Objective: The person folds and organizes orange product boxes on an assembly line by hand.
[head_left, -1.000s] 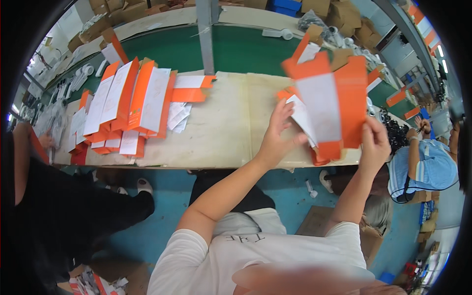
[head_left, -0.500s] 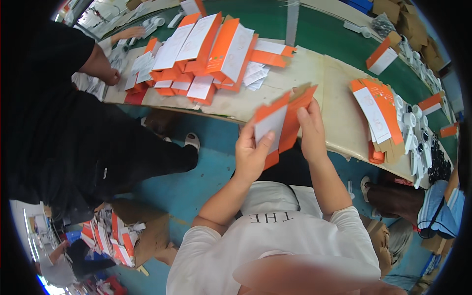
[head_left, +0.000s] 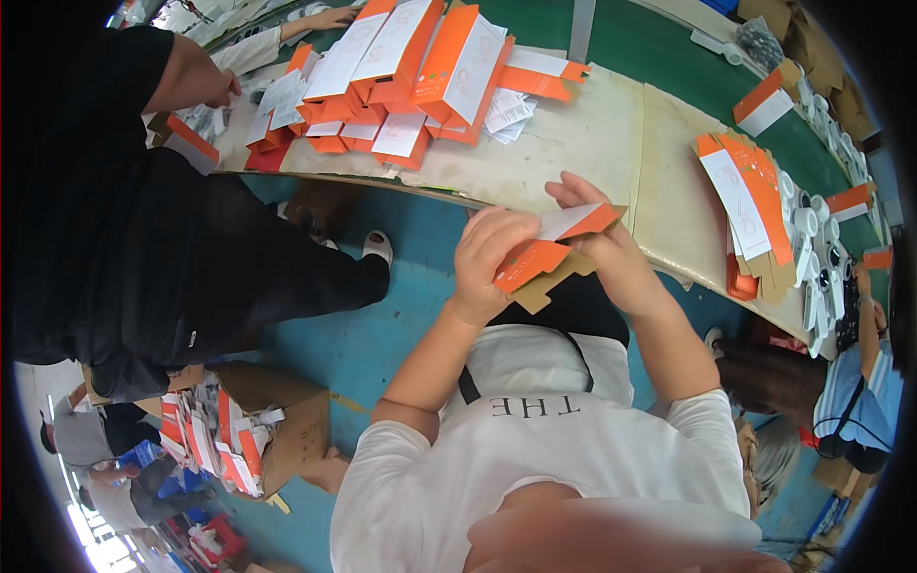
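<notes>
An orange-and-white folding carton [head_left: 535,263] with brown inner flaps is in front of my body, tilted, its flaps sticking out toward me and at its right end. My left hand [head_left: 490,256] is closed around its left part, fingers over the top. At the right end my right hand [head_left: 611,250] is around the carton, partly hidden behind a flap, with some fingers stretched out past the far side. Beyond them on the table [head_left: 602,143] is a pile of formed orange-and-white boxes [head_left: 401,57], with white printed leaflets [head_left: 509,115] beside it.
To the right lies a stack of flat cartons [head_left: 740,205], next to white handheld devices [head_left: 812,239]. A green conveyor [head_left: 659,43] runs along the back. A co-worker in black [head_left: 143,220] stands at left; another person in blue [head_left: 864,406] is at right. A cardboard box [head_left: 301,435] is on the floor.
The carton has turned from upright to a flatter tilt, and its brown flaps now show. My left hand has moved over its top; my right hand has shifted down along its end.
</notes>
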The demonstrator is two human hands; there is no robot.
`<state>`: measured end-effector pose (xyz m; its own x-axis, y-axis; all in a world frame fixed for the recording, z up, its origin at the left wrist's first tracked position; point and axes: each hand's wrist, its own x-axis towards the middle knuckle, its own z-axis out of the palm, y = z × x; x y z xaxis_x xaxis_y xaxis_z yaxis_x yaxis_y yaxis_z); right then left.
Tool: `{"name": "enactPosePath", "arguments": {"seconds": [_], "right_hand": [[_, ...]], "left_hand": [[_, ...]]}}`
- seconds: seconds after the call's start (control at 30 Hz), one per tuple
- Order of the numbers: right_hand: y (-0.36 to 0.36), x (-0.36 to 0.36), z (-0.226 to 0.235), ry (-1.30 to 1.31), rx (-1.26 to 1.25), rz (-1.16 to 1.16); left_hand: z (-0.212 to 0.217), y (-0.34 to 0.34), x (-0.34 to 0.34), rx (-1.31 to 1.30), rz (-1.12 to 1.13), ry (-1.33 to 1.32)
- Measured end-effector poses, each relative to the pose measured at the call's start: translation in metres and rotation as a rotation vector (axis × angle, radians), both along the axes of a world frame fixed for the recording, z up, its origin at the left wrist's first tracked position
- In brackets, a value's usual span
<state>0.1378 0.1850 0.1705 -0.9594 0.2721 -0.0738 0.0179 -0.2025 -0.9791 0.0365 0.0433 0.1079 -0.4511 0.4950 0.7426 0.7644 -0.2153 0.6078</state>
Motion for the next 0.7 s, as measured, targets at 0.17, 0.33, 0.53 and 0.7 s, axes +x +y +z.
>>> {"name": "enactPosePath", "arguments": {"seconds": [0.17,0.33,0.53,0.7], "right_hand": [[0.011,0.004,0.006,-0.044,-0.231,-0.028],[-0.001,0.016,0.017,-0.068,-0.078,0.142],[-0.015,0.002,-0.008,0.055,-0.412,-0.101],[-0.040,-0.011,-0.006,0.345,-0.377,-0.070]], "left_hand": [[0.016,0.005,0.017,-0.260,-0.057,0.082],[0.013,-0.001,0.014,-0.151,0.019,-0.102],[0.037,0.005,0.029,-0.117,-0.147,-0.612],[0.038,0.002,0.037,0.080,-0.003,-0.819]]}}
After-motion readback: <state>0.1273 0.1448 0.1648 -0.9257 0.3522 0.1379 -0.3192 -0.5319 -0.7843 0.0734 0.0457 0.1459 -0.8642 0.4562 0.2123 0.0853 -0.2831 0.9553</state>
